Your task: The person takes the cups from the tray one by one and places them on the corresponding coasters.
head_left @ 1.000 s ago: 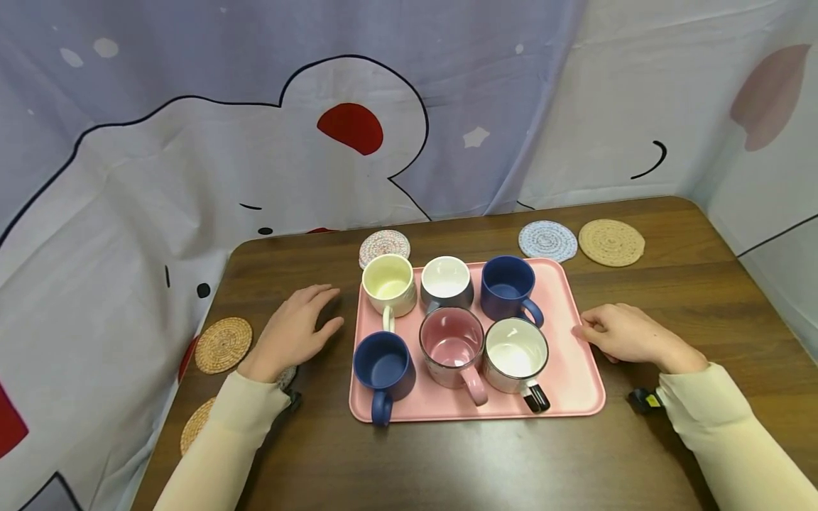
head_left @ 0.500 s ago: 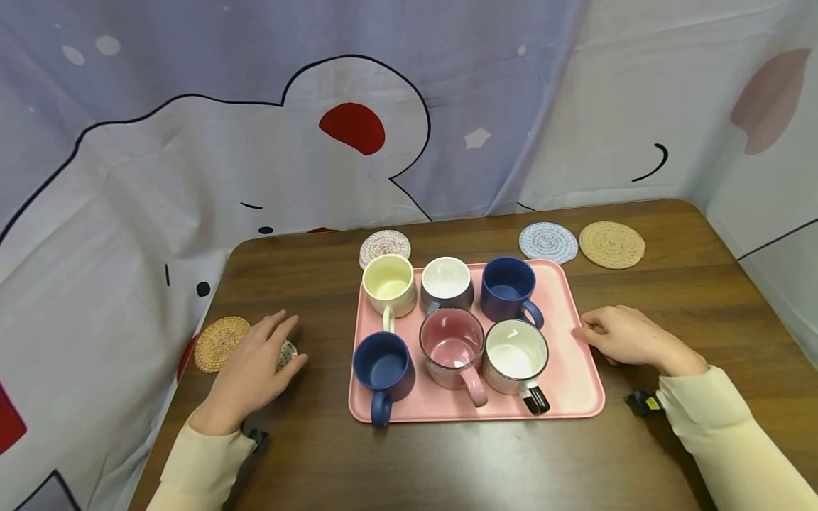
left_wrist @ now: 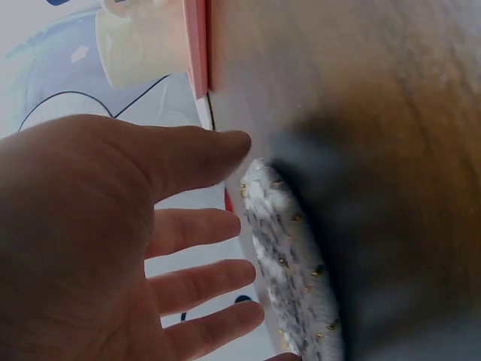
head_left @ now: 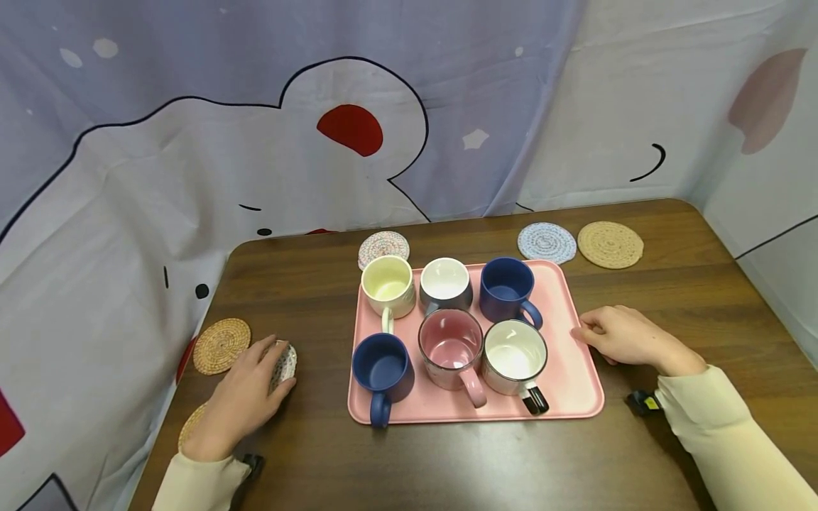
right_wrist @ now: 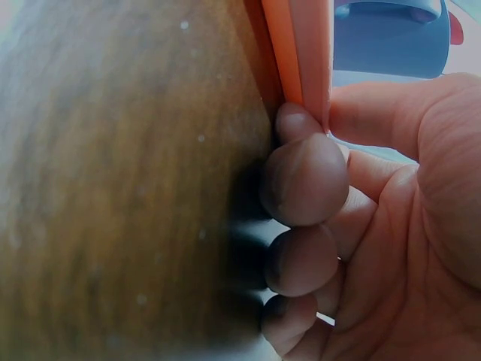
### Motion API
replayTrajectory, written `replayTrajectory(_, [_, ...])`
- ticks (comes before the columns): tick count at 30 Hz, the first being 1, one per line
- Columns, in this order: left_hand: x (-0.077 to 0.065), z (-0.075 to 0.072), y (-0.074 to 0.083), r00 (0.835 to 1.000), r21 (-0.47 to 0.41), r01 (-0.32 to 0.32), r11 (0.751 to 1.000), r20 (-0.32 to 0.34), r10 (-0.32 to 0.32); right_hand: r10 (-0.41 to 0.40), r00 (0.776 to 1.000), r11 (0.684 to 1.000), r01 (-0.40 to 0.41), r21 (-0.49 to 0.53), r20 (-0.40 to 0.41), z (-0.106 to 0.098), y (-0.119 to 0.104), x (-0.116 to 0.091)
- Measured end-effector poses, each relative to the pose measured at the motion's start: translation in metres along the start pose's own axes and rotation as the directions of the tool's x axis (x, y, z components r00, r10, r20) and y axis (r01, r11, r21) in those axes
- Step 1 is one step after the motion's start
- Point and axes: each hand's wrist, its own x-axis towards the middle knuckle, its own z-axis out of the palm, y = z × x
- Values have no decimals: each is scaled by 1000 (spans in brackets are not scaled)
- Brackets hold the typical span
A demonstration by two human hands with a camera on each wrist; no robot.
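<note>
Left of the pink rectangular tray (head_left: 578,387), pinched by the right hand (head_left: 633,337), a round speckled-white woven coaster (head_left: 287,364), now graspable, has been reached by the spread left hand (head_left: 241,401).

Soft glare on the tabletop (head_left: 473,465)

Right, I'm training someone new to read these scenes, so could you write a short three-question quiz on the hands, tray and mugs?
1. True or false: the right hand pinches the edge of the pink tray.
2. Which is nearest the left hand? A: the tray. B: the grey-and-white coaster. C: the yellow coaster.
3. How many mugs stand on the tray?

Key: 1. True. 2. B. 3. Six.
</note>
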Motion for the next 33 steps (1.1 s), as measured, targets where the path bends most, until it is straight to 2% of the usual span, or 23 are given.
replayTrajectory(6, [-4,-1,1,1000,5,11,1000,-8,-11,6,1000,1000,-6,7,5,0,0,0])
replayTrajectory(14, [-5,4,-3,999,6,-8,1000,-52,8,16,1000,1000,-16,17,15,-2,-1,0])
replayTrajectory(23, [-2,4,-6,1000,13,-17,1000,-23,17,24,999,999,-24,24,23,-3,-3,-1])
replayTrajectory(33, [8,5,-9,996,15,-84,996,-2,84,18,1000,1000,-18,18,20,-3,-2,-1])
